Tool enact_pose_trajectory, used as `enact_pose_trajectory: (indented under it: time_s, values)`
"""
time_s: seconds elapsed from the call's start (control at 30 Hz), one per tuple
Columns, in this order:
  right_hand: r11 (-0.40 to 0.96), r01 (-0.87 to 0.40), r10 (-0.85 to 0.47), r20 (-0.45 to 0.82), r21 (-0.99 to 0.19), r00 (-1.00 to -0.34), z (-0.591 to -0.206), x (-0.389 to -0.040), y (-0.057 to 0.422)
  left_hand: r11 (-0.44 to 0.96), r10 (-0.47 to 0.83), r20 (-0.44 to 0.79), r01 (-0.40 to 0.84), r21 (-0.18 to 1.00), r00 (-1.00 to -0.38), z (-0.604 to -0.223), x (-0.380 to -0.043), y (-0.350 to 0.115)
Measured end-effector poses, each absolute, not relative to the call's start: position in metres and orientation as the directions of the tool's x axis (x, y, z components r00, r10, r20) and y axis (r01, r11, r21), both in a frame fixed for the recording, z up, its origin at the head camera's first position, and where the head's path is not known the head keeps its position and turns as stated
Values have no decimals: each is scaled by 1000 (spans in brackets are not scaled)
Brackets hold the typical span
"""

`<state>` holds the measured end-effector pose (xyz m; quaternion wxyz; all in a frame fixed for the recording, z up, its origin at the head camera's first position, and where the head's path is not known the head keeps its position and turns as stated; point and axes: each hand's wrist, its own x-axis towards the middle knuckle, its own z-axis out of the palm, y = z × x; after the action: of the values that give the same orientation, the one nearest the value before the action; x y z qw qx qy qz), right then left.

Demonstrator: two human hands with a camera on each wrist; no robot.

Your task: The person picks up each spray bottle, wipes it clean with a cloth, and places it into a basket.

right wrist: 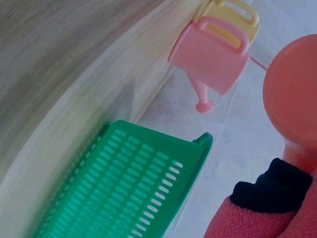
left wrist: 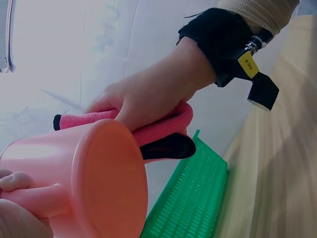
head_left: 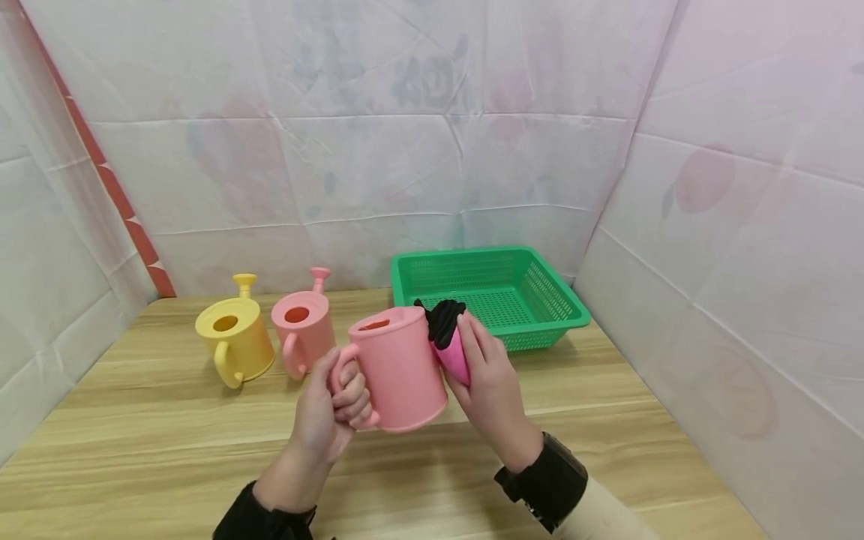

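A pink watering can [head_left: 405,375] is held up over the front of the table, its handle gripped by my left hand [head_left: 327,412]. My right hand [head_left: 491,379] holds a folded pink cloth [head_left: 454,358] with a black underside against the can's right side, where hand and cloth hide most of the spout. The left wrist view shows the can's round base [left wrist: 116,183] and the cloth [left wrist: 166,130] bunched beneath the right hand [left wrist: 148,96]. From the right wrist, the cloth [right wrist: 257,218] appears close beside the held can [right wrist: 294,94].
On the wooden table [head_left: 169,450], a yellow watering can [head_left: 250,341] and a second pink watering can [head_left: 313,330] stand upright at the back left. A green perforated basket [head_left: 540,330] sits behind my right hand. White printed sheets [head_left: 364,165] enclose the back and sides.
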<state>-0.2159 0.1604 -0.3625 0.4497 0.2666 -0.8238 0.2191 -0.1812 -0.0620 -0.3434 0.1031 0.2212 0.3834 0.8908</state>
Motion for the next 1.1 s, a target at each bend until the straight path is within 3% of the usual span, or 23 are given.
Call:
enact_pose_trajectory:
  time_s: [0.13, 0.37, 0.87, 1.1]
  values:
    - [773, -626, -250, 859, -101, -446, -360, -217, 163, -666, 381, 321, -17, 746, -867, -344, -181, -62]
    - [800, -574, -205, 819, -174, -535, -356, -226, 171, -632, 455, 346, -23, 775, -821, -348, -178, -59]
    - [781, -506, -83, 743, -366, -664, -354, -241, 186, -629, 503, 357, -51, 776, -787, -353, -178, -57]
    - [787, -519, -122, 740, -333, -661, -354, -237, 183, -647, 490, 350, -64, 760, -798, -355, -179, -57]
